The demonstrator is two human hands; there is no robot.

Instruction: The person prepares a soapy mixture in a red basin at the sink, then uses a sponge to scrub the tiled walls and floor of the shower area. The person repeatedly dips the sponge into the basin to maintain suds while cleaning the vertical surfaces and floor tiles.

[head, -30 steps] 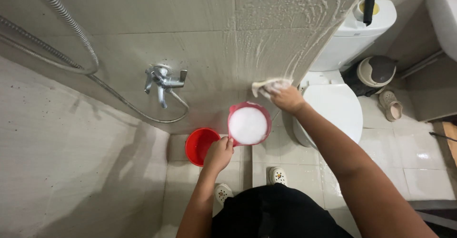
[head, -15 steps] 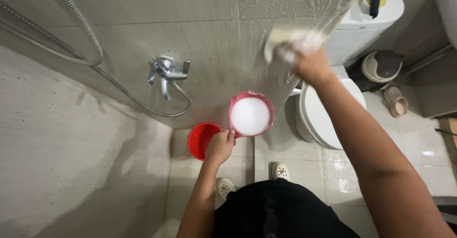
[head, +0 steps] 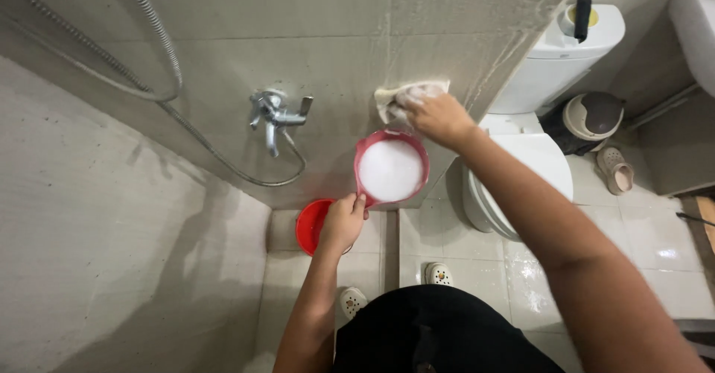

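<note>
Wall [head: 223, 67], tiled and streaked with suds, is being pressed with a cloth [head: 410, 96] right of the tap [head: 275, 116]. The cloth is clamped under the right hand [head: 439, 118], fingers closed on it. A foam-filled scoop [head: 391, 168] is gripped by its handle in the left hand [head: 341, 222], above a red bucket [head: 313, 225].

Pink scoop [head: 391, 169] filled with white foam; pale cloth [head: 408, 95] just above it. Red bucket [head: 313, 226] lower left of the scoop. White toilet [head: 532, 168] to its right; beige, soap-streaked wall tiles [head: 313, 30] behind.
</note>
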